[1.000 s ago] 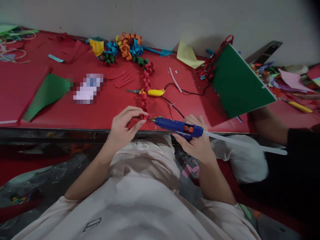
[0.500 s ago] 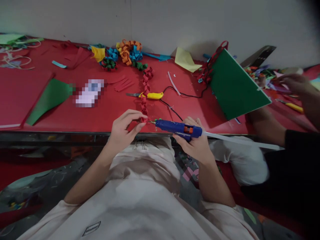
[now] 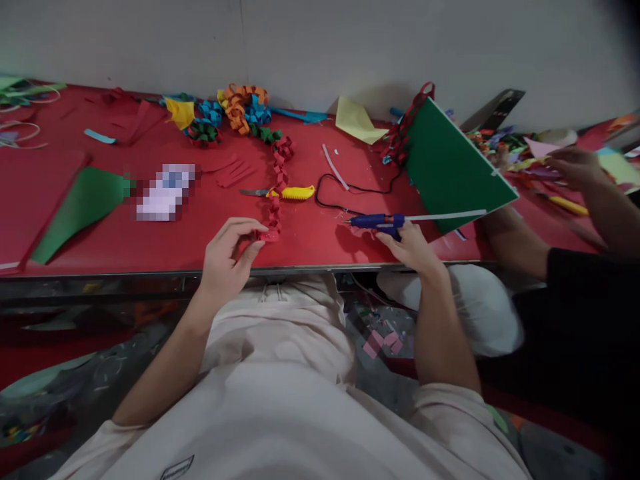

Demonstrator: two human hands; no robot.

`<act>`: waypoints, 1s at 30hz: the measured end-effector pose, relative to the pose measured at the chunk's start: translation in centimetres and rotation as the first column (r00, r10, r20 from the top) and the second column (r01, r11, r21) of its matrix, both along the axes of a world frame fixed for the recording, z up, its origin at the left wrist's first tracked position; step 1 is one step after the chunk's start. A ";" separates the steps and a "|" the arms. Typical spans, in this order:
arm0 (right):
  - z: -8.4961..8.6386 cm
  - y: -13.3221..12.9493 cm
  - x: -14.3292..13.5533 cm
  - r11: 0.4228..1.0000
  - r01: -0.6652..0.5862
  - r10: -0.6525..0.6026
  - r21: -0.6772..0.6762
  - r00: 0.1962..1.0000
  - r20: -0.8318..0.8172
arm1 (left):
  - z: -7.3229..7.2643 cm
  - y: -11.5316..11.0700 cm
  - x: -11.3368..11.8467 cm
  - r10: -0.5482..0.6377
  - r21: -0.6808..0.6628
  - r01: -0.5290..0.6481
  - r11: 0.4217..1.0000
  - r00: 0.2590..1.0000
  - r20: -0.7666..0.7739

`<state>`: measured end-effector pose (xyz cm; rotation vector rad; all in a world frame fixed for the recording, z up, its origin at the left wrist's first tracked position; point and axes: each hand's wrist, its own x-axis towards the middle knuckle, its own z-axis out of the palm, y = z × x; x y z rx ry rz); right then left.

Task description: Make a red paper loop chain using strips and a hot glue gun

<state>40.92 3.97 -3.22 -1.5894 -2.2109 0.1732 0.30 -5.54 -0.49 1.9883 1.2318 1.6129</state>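
Between the thumb and fingers of my left hand (image 3: 227,257) is pinched a red paper strip (image 3: 269,236), at the near end of a paper chain (image 3: 276,175). The chain runs back across the red table to green, blue and orange links (image 3: 245,107). My right hand (image 3: 414,248) grips a blue glue gun (image 3: 375,221), its nozzle pointing left, just over the table. A white glue stick (image 3: 445,215) juts from its rear. Under the chain lies a yellow utility knife (image 3: 297,193) with its blade out.
A green board (image 3: 457,163) leans at the right, beside a co-worker's hand (image 3: 580,165) among paper scraps. A black cord (image 3: 323,200) loops near the glue gun. A blurred-out pale rectangle (image 3: 167,192) and green paper (image 3: 80,210) lie left; yellow paper (image 3: 360,121) lies near the wall.
My right hand has carried the glue gun right, away from the red strip. My left hand still pinches the strip. The view has shifted slightly.
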 end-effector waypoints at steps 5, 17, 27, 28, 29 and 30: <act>-0.7 -4.8 -3.1 0.804 0.365 -0.191 0.470 0.906 -0.379 | -0.1 0.0 0.4 0.007 -0.032 -0.004 0.999 0.997 0.075; 4.7 -6.9 -22.0 0.820 -0.367 0.564 0.438 0.643 -0.518 | -0.3 -0.8 0.5 -0.031 -0.076 0.046 0.996 0.981 0.191; 3.2 -6.7 -23.7 0.840 -0.282 0.534 0.464 0.582 -0.613 | -1.0 -0.4 0.4 -0.004 -0.121 0.044 0.992 0.951 0.309; 3.3 -6.6 -23.7 0.835 -0.277 0.539 0.475 0.588 -0.603 | -1.2 -0.4 0.4 0.021 -0.118 0.018 0.993 0.947 0.319; 3.3 -6.6 -23.6 0.834 -0.274 0.537 0.478 0.603 -0.590 | -1.4 -0.3 0.5 0.043 -0.107 -0.007 0.994 0.941 0.336; 3.4 -6.6 -23.6 0.838 -0.272 0.528 0.473 0.624 -0.576 | -1.6 -0.3 0.6 0.060 -0.093 -0.028 0.995 0.934 0.353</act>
